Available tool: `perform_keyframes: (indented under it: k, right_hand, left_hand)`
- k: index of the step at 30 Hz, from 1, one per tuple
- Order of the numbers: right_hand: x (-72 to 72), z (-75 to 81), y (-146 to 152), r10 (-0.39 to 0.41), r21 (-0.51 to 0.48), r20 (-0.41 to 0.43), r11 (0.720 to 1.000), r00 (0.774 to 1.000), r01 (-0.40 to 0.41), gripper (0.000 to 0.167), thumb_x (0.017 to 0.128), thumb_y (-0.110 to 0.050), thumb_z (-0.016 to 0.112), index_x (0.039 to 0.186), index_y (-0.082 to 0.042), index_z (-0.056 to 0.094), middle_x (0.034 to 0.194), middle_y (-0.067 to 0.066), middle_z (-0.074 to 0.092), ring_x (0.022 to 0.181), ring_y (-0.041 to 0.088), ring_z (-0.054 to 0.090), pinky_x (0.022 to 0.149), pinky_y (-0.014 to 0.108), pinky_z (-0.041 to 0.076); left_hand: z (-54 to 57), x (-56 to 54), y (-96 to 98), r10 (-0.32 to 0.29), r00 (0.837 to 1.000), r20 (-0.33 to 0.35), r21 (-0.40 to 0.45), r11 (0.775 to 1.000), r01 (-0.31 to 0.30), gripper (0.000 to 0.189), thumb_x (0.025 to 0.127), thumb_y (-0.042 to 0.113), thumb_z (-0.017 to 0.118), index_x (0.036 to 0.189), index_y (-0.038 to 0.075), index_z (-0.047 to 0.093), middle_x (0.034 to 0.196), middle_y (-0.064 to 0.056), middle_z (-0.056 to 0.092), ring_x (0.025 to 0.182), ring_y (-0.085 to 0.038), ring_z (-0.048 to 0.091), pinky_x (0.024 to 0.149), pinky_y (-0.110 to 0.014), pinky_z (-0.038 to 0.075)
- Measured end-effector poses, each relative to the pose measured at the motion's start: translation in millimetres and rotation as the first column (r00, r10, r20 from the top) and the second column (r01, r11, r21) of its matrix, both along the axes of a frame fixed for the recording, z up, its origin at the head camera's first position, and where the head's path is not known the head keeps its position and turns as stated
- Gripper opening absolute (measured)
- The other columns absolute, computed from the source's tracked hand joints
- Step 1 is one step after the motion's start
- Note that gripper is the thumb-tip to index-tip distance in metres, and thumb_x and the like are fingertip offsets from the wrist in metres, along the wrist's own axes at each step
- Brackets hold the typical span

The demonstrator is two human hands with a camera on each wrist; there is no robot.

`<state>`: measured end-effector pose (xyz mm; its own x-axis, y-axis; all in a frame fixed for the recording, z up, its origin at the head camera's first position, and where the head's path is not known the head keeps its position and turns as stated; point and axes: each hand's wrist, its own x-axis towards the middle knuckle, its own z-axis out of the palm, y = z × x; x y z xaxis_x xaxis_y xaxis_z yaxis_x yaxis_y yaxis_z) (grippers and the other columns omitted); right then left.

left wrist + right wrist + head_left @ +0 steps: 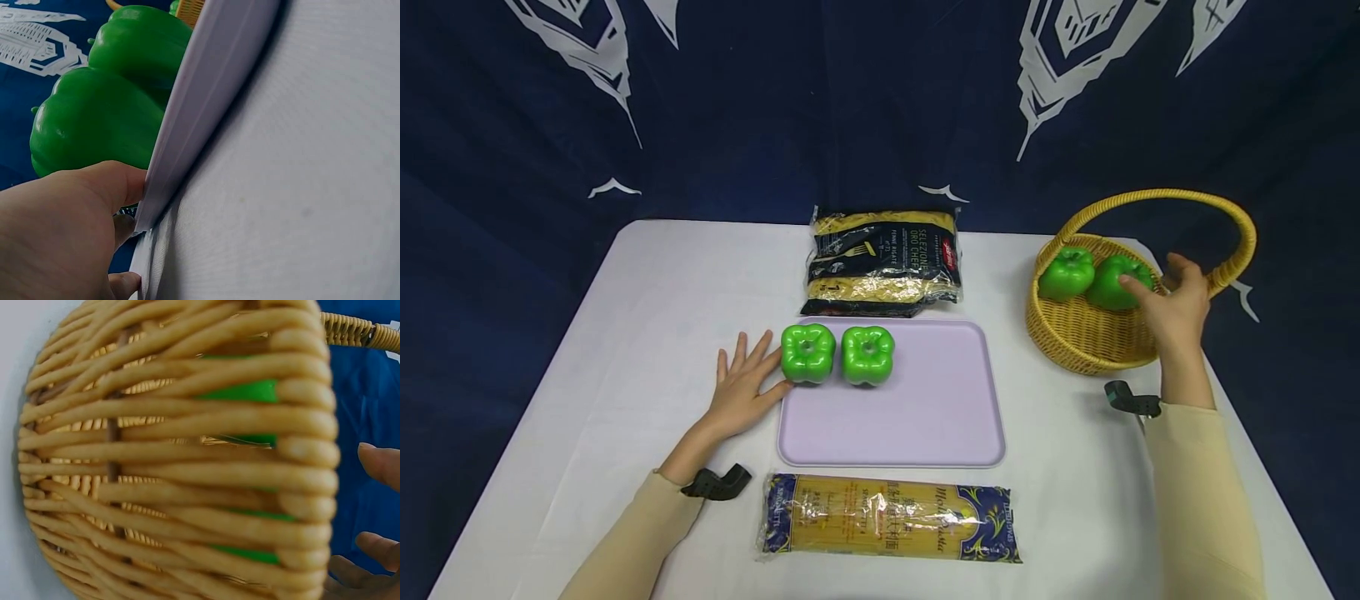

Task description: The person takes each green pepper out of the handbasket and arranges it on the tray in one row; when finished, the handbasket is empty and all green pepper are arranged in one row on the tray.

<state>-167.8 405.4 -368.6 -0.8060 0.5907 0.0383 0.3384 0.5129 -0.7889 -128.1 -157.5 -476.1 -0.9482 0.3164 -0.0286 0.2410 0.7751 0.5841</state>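
My left hand [741, 392] rests on the table with spread fingers at the left edge of the lilac tray [925, 425]. Its thumb touches the tray rim, close to a green bell pepper [808, 353]; a second bell pepper [867, 355] sits beside that one on the tray. Over the right side of a wicker basket [1093, 354], my right hand [1180, 312] has thumb and fingers apart, just above a bell pepper [1116, 283]. Another bell pepper [1066, 273] lies left of it in the basket. In the right wrist view, fingers [381, 465] show above the basket's rim.
Behind the tray lies a black and yellow bag of penne [883, 258]. A long packet of spaghetti [887, 517] lies in front of it. The basket's tall handle [1150, 195] arches over it. A white cloth covers the table [647, 333], with a dark blue curtain [850, 100] behind.
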Motion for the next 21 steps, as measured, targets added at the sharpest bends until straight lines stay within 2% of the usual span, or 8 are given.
perform_keyframes:
  k: [10, 21]
  right_hand:
    - [-2.7, -4.0, 1.1, -0.004, -0.030, 0.041, 1.000, 0.999, 0.005, 0.078, 0.093, -0.035, 0.063, 0.156, -0.019, 0.021, 0.163, 0.007, 0.018, 0.150, 0.025, 0.021, 0.120, 0.038, 0.028]
    - [-6.6, -10.0, 1.9, -0.001, -0.034, 0.072, 0.999, 0.997, 0.003, 0.080, 0.093, -0.038, 0.062, 0.157, -0.018, 0.018, 0.164, 0.008, 0.016, 0.149, 0.027, 0.024, 0.118, 0.041, 0.032]
  left_hand:
    - [0.0, -0.2, 0.1, 0.002, 1.000, -0.008, 0.001, 1.000, -0.002, 0.064, 0.095, 0.038, 0.057, 0.151, 0.013, 0.038, 0.163, -0.017, 0.015, 0.149, -0.045, -0.010, 0.114, -0.064, -0.017]
    - [1.9, 1.4, 0.7, 0.002, 1.000, -0.030, 0.000, 1.000, -0.002, 0.064, 0.094, 0.036, 0.058, 0.151, 0.013, 0.038, 0.163, -0.018, 0.016, 0.149, -0.047, -0.007, 0.114, -0.066, -0.015]
